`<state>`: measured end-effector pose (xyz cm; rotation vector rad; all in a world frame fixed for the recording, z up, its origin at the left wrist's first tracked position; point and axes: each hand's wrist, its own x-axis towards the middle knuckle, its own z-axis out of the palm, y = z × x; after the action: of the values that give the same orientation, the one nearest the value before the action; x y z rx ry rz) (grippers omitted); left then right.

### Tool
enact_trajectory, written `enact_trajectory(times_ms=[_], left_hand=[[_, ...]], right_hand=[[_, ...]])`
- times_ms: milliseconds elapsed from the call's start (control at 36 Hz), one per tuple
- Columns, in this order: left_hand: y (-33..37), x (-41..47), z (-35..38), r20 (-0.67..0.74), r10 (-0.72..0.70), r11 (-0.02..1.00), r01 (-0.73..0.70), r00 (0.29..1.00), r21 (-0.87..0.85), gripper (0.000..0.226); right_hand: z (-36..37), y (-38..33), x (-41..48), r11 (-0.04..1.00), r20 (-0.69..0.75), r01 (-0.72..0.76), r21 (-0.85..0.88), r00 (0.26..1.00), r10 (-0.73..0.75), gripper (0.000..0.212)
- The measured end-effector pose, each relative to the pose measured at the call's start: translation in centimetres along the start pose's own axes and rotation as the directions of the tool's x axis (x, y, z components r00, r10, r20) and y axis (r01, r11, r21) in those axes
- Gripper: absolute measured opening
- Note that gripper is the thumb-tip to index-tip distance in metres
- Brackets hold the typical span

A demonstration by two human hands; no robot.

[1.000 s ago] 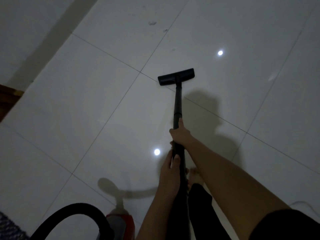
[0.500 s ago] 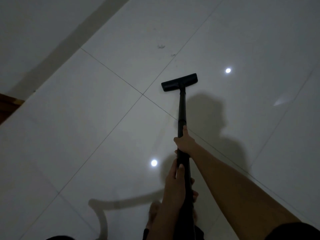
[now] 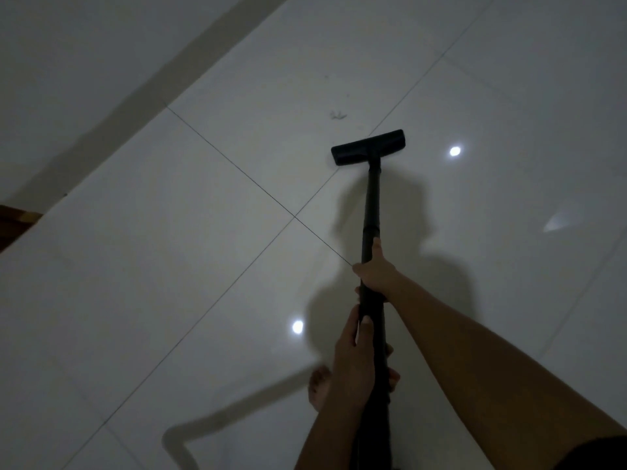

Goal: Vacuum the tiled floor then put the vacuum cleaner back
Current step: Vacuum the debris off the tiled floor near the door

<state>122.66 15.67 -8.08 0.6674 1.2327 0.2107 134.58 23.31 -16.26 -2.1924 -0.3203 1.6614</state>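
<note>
A black vacuum wand (image 3: 371,205) runs away from me to a flat black floor head (image 3: 368,147) resting on the glossy white tiled floor (image 3: 169,283). My right hand (image 3: 376,269) grips the wand higher up, just below its joint. My left hand (image 3: 354,361) grips it lower, nearer my body. A small clump of dust (image 3: 338,114) lies on the tile just beyond the floor head, to its left. The vacuum's body is out of view.
A wall with a grey skirting strip (image 3: 142,93) runs diagonally at the upper left. A brown wooden edge (image 3: 15,222) shows at the left border. My bare foot (image 3: 319,388) stands beside the wand. Lamp reflections dot the tiles.
The floor head has slid forward across the tile joint toward the dust clump. The red vacuum body and hose, seen at the bottom left a second ago, have left the view.
</note>
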Motion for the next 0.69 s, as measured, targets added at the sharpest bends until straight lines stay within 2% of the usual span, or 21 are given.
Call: enact_trajectory(times_ms=[139, 278, 528, 694], left_hand=[[2.5, 0.9, -1.1, -0.005, -0.015, 1.000, 0.015, 1.000, -0.014, 0.032], [3.9, 2.3, -1.8, -0.022, -0.016, 1.000, 0.016, 1.000, 0.000, 0.034], [7.8, 6.5, -1.1, -0.046, -0.008, 0.992, 0.002, 0.999, -0.129, 0.021], [10.6, 8.8, 2.3, -0.092, -0.016, 0.986, 0.000, 0.996, -0.164, 0.025]], right_hand=[[0.5, -2.7, 0.8, 1.000, 0.027, -0.005, 0.020, 1.000, 0.005, 0.082], [0.7, -4.4, 1.7, 1.000, 0.049, -0.010, 0.023, 0.999, 0.009, 0.084], [-0.6, -9.8, 5.0, 0.991, 0.088, 0.057, -0.117, 0.995, -0.046, 0.085], [-3.4, -12.5, 7.4, 0.970, 0.104, 0.068, -0.234, 0.994, -0.045, 0.086]])
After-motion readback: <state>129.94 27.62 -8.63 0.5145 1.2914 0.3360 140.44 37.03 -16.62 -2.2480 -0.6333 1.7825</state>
